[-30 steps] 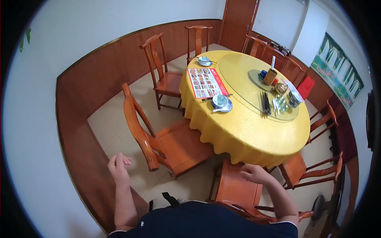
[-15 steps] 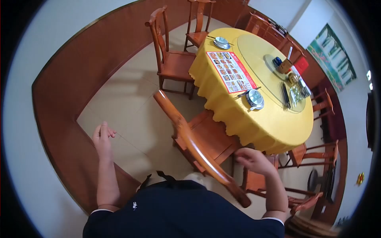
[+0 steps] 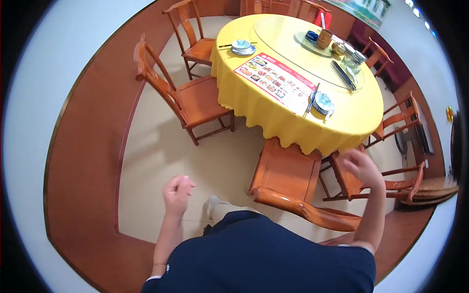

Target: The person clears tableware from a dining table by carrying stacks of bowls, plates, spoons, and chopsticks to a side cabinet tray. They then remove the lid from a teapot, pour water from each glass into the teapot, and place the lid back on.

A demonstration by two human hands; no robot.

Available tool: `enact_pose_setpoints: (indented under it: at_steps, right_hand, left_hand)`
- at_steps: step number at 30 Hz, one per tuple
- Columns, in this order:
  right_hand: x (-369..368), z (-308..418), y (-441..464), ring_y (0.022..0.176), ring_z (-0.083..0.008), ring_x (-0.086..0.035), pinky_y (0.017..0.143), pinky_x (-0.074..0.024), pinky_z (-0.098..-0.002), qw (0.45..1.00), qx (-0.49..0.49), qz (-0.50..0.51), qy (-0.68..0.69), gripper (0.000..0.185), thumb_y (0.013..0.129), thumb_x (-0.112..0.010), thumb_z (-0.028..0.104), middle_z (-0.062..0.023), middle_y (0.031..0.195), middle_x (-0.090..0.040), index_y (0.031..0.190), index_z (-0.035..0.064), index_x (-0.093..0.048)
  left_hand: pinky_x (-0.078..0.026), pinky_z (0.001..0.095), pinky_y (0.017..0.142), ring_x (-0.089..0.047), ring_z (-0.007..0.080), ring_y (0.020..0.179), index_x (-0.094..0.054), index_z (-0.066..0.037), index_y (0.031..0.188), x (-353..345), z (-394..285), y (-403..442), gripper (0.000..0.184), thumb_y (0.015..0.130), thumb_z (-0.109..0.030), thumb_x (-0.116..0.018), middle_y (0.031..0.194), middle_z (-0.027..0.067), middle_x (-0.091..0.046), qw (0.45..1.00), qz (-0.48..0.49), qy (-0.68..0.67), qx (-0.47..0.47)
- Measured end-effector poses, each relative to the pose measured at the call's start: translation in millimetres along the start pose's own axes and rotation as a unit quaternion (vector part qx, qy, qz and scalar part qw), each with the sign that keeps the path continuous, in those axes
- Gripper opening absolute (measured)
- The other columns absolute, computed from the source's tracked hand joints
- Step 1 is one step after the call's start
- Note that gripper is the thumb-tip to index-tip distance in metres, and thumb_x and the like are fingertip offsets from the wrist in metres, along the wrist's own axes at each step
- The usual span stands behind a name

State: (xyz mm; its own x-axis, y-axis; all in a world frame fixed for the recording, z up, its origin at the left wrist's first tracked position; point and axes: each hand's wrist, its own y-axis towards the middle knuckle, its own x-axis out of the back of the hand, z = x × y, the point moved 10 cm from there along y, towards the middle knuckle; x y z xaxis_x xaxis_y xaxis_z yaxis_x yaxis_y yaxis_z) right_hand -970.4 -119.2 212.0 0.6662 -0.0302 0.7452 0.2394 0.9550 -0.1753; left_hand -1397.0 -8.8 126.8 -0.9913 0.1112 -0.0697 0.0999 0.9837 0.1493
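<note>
My left hand (image 3: 178, 194) hangs over the tiled floor with its fingers curled in and nothing seen in them. On the other side my right hand (image 3: 360, 167), slightly blurred, has its fingers bent and holds nothing that I can see. It appears above a wooden chair (image 3: 346, 178) on the right, close to the table's front edge; I cannot tell that it touches either. Between my hands, another wooden chair (image 3: 288, 168) has its seat partly under the yellow tablecloth (image 3: 342, 124) and its curved back rail near my body.
On the round table lie a menu sheet (image 3: 276, 80), a covered bowl (image 3: 323, 103) with chopsticks, and a second bowl (image 3: 241, 45). A glass turntable (image 3: 288, 44) carries a brown holder (image 3: 324, 39) and glassware. Another chair (image 3: 200, 100) stands at left, before the brown wall panel (image 3: 93, 127).
My view has turned and shifted, so the table sits more level and the near chair lies further right. Both hands appear further right; the right one is higher and the left one lower.
</note>
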Motion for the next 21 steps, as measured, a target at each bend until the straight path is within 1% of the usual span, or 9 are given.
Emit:
enact_pose_setpoints:
  at_steps: [2, 3, 5, 7, 11, 14, 16, 19, 21]
  right_hand:
    - [-26.9, 44.6, 55.7, 0.058, -0.0086, -0.045, 0.054, -0.0407, -0.0227, 0.996, 0.019, 0.055, -0.068, 0.020, 0.076, -0.050, 0.010, -0.0027, 0.071, -0.050, 0.092, -0.0013, -0.049]
    - [-34.6, 73.6, 79.5, 0.060, -0.0088, -0.045, 0.056, -0.0405, -0.0224, 0.995, 0.071, 0.027, -0.071, 0.022, 0.077, -0.050, 0.012, -0.0027, 0.071, -0.050, 0.094, -0.0016, -0.049]
    - [-62.8, 112.2, 116.4, 0.063, -0.0095, -0.047, 0.058, -0.0410, -0.0225, 0.995, 0.065, 0.081, -0.004, 0.023, 0.077, -0.050, 0.013, -0.0036, 0.072, -0.050, 0.095, -0.0009, -0.049]
    - [-85.6, 153.7, 135.9, 0.069, -0.0150, -0.053, 0.062, -0.0429, -0.0253, 0.989, 0.067, 0.127, -0.045, 0.024, 0.077, -0.050, 0.015, -0.0075, 0.076, -0.055, 0.096, 0.0003, -0.049]
    - [-129.7, 175.3, 177.0, 0.076, -0.0224, -0.055, 0.066, -0.0438, -0.0303, 0.970, 0.083, 0.181, -0.140, 0.026, 0.077, -0.050, 0.017, -0.0117, 0.082, -0.058, 0.098, 0.0024, -0.050]
    - [-149.1, 153.7, 199.9, 0.082, -0.0283, -0.053, 0.073, -0.0414, -0.0344, 0.977, -0.012, 0.182, -0.114, 0.028, 0.077, -0.048, 0.021, -0.0158, 0.086, -0.057, 0.098, 0.0038, -0.051]
    - [-152.6, 144.3, 209.9, 0.084, -0.0273, -0.053, 0.074, -0.0411, -0.0335, 0.980, -0.068, 0.161, -0.098, 0.029, 0.077, -0.048, 0.022, -0.0152, 0.088, -0.056, 0.099, 0.0038, -0.050]
    - [-148.4, 139.3, 222.8, 0.085, -0.0264, -0.053, 0.075, -0.0409, -0.0326, 0.985, -0.094, 0.125, -0.072, 0.029, 0.077, -0.047, 0.022, -0.0145, 0.091, -0.056, 0.099, 0.0040, -0.050]
    - [-143.6, 130.1, 227.1, 0.086, -0.0257, -0.053, 0.076, -0.0409, -0.0323, 0.985, -0.143, 0.094, -0.025, 0.029, 0.077, -0.045, 0.022, -0.0140, 0.093, -0.056, 0.099, 0.0039, -0.050]
  left_hand:
    - [-0.043, 0.0263, 0.056, -0.037, 0.0069, 0.045, -0.040, -0.007, 0.056, 54.2, 2.6, 22.3, 0.028, 0.083, -0.011, -0.041, 0.047, -0.0010, -0.037, 0.999, -0.039, 0.004, 0.012]
    - [-0.042, 0.0261, 0.056, -0.035, 0.0065, 0.045, -0.039, -0.008, 0.056, 83.8, 1.1, 35.0, 0.028, 0.084, -0.013, -0.041, 0.047, -0.0014, -0.035, 0.998, -0.058, -0.003, 0.014]
    - [-0.042, 0.0245, 0.053, -0.033, 0.0059, 0.043, -0.035, -0.009, 0.055, 151.2, 15.1, 50.0, 0.030, 0.084, -0.017, -0.042, 0.046, -0.0020, -0.033, 0.986, -0.141, 0.050, 0.080]
    - [-0.040, 0.0231, 0.048, -0.032, 0.0055, 0.041, -0.032, -0.010, 0.055, 215.1, 41.9, 52.2, 0.033, 0.084, -0.019, -0.043, 0.045, -0.0019, -0.032, 0.960, -0.225, 0.082, 0.143]
    - [-0.038, 0.0214, 0.043, -0.035, 0.0059, 0.040, -0.033, -0.010, 0.057, 278.4, 111.9, 71.0, 0.030, 0.084, -0.019, -0.044, 0.047, -0.0013, -0.035, 0.951, -0.224, 0.103, 0.188]
    - [-0.037, 0.0202, 0.042, -0.038, 0.0075, 0.041, -0.040, -0.007, 0.062, 252.2, 161.2, 124.9, 0.024, 0.083, -0.018, -0.045, 0.053, -0.0001, -0.040, 0.935, -0.191, 0.073, 0.290]
    - [-0.038, 0.0206, 0.044, -0.041, 0.0082, 0.044, -0.044, -0.005, 0.066, 196.5, 177.2, 189.9, 0.022, 0.083, -0.018, -0.045, 0.057, 0.0008, -0.043, 0.955, -0.024, 0.051, 0.291]
    - [-0.039, 0.0213, 0.046, -0.044, 0.0078, 0.050, -0.045, -0.005, 0.067, 117.1, 183.8, 276.0, 0.021, 0.084, -0.017, -0.044, 0.060, 0.0009, -0.044, 0.956, 0.131, 0.019, 0.262]
    - [-0.040, 0.0212, 0.048, -0.045, 0.0078, 0.053, -0.045, -0.005, 0.067, 66.3, 186.6, 319.3, 0.020, 0.084, -0.017, -0.044, 0.061, 0.0010, -0.044, 0.950, 0.184, -0.009, 0.252]
